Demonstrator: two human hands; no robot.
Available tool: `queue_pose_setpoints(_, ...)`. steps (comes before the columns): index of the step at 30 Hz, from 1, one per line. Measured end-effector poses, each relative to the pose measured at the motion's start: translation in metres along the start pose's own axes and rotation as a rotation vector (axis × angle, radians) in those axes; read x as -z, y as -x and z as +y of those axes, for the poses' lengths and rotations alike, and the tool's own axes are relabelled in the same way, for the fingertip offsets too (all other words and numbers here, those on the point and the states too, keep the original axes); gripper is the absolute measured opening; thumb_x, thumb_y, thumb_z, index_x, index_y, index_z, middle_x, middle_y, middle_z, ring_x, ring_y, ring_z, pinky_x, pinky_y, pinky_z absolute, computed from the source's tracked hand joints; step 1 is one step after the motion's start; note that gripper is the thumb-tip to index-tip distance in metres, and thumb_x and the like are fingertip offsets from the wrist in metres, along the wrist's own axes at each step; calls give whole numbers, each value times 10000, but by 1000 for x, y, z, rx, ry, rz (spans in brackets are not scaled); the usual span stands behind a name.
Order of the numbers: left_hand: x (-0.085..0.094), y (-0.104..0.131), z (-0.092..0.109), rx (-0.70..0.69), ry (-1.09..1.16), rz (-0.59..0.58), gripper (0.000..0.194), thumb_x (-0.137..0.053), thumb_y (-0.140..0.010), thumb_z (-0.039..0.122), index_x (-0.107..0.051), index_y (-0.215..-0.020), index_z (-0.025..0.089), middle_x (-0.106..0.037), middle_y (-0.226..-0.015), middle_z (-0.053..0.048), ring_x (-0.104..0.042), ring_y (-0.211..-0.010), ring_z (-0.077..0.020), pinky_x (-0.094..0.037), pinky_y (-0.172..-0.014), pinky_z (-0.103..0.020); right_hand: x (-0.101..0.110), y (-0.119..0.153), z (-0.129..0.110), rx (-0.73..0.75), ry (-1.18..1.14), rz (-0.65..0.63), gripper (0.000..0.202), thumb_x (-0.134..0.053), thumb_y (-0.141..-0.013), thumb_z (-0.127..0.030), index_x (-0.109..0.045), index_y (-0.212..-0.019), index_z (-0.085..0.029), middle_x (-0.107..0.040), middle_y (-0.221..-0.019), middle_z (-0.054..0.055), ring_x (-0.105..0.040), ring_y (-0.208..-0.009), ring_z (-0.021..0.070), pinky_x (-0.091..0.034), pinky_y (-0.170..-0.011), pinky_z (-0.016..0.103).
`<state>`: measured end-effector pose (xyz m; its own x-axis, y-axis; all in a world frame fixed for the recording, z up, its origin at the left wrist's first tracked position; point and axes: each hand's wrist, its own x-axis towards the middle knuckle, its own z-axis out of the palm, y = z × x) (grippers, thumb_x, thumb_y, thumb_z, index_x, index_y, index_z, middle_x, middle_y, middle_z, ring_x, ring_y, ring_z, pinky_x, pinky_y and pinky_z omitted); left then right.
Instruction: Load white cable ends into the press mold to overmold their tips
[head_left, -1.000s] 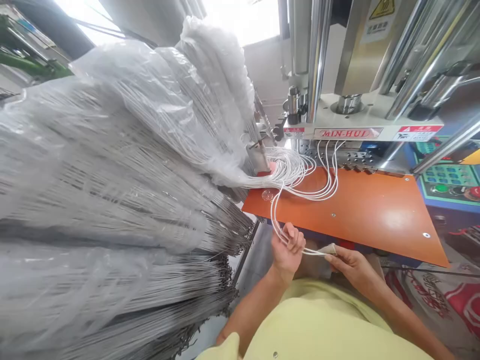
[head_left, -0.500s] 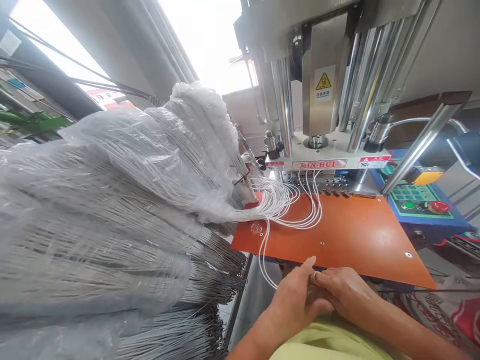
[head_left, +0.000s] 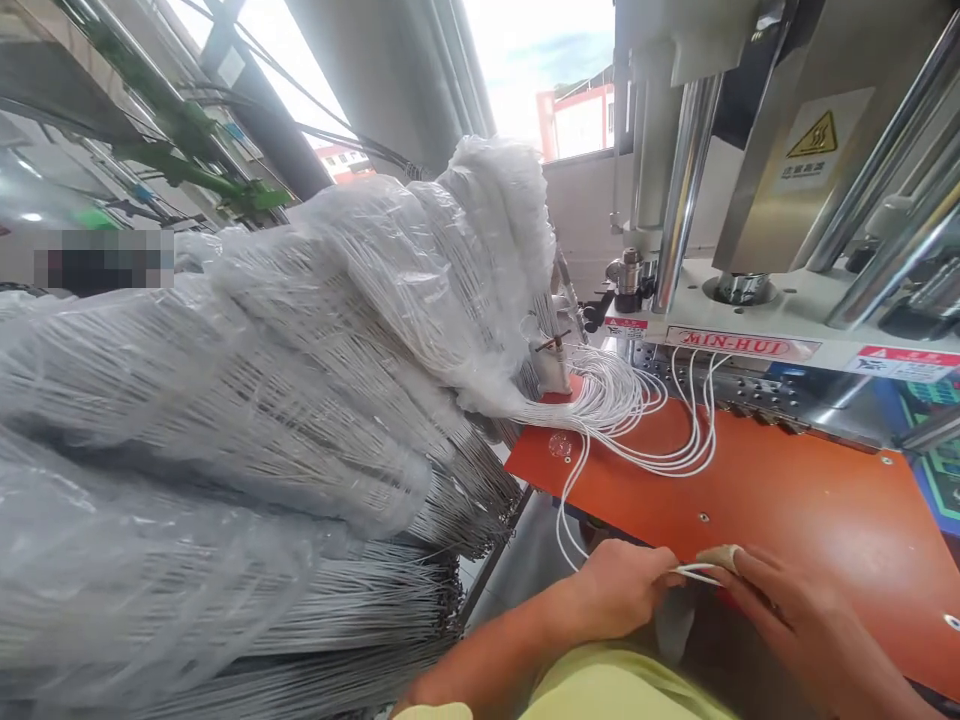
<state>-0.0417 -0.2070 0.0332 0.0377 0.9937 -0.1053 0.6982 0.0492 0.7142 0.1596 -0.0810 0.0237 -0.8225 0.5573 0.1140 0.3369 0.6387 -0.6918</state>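
My left hand (head_left: 626, 585) is closed around white cables (head_left: 694, 572) near the front edge of the orange board (head_left: 795, 490). My right hand (head_left: 772, 595), with a pale covering on one finger, pinches the same cables a short way to the right. Between the two hands a short length of cable shows. Two white strands loop down from the board toward my left hand. A coiled bundle of white cables (head_left: 615, 395) lies on the board's left part, and several strands run under the machine's white plate (head_left: 810, 315).
Large bundles of grey cables in clear plastic (head_left: 322, 330) fill the left side. Metal columns (head_left: 686, 190) and a heated block with a warning label (head_left: 810, 140) stand above the board. A blue control box (head_left: 934, 440) is at the right edge.
The view has swung left. My hands have moved apart, and a stretch of white cable now shows between them. Both hands have come nearer the board's front edge.
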Motion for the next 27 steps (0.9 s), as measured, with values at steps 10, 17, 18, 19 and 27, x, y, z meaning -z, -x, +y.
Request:
queue_pose_setpoints(10,13,-14,8,173,564,-54,284,-453,-957,315,-691,-929,164,-569,-618,21,-498,-597,-121,-382,-625,-217,-3,-4,-6,-174,-267,221,393,-484,-976,-453,-597,-1317,-294,-707,-1002,38,-681,-840,161,-557,-703,238)
queue_pose_setpoints(17,-2,-38,20,106,686,7,164,-560,-899,288,-632,-986,170,-682,-882,-32,-595,-759,-142,-441,-708,-243,-5,-17,-13,-156,-268,101,304,-429,-990,-418,-676,-1013,-244,-699,-799,10,-622,-629,134,-515,-616,246)
queue_pose_setpoints(18,-5,-44,21,101,736,37,182,-575,-890,295,-616,-1015,169,-677,-870,-31,-596,-737,-141,-446,-696,-248,-2,-21,-10,-159,-243,67,293,-431,-989,-416,-660,-1052,-244,-703,-810,8,-633,-648,140,-521,-633,255)
queue_pose_setpoints(19,-9,-50,21,108,786,65,214,-585,-885,313,-601,-1040,167,-665,-818,-21,-585,-686,-135,-443,-665,-248,3,-26,-4,-157,-210,34,293,-445,-983,-419,-633,-1131,-250,-711,-851,9,-646,-676,146,-527,-649,263)
queue_pose_setpoints(27,-13,-99,4,293,916,68,318,-645,-799,436,-628,-884,130,-563,-544,44,-240,-389,-35,-165,-427,-218,103,-99,109,-136,316,413,355,-442,-905,-150,-640,-1200,-160,-603,-1330,175,-548,-1234,290,-474,-871,337)
